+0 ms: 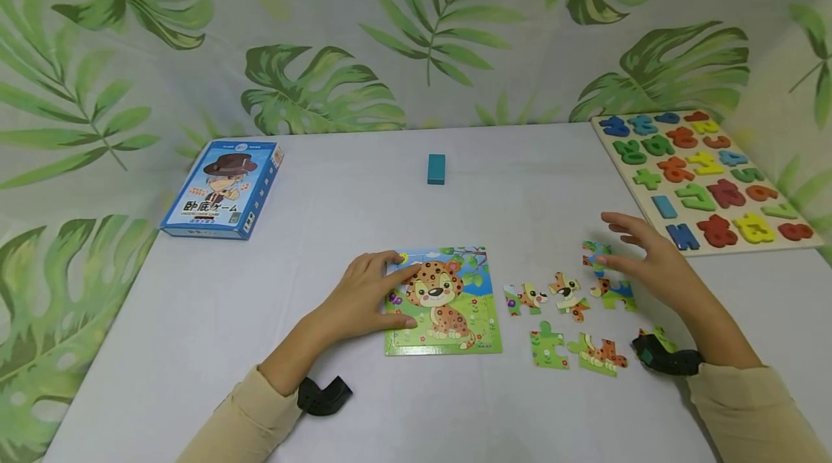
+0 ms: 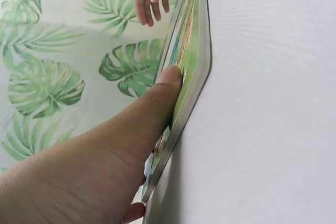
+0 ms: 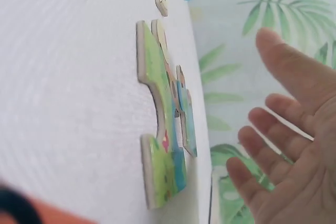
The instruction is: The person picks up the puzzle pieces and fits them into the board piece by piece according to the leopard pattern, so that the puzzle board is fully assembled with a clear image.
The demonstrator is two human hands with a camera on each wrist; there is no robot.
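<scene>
A glossy leopard jigsaw board (image 1: 448,302) lies on the white table (image 1: 364,405) just below the middle of the head frame: a spotted orange cub sits on flowered green grass, with blue sky and a leafy branch at upper right. The left hand (image 1: 364,295) rests on its left side, thumb and index finger spread apart. Thick-edged, interlocking jigsaw pieces (image 1: 549,353) with green, blue and spotted patches lie scattered right of centre. Above them, the right hand (image 1: 656,269) hovers with fingers parted, pinching nothing.
</scene>
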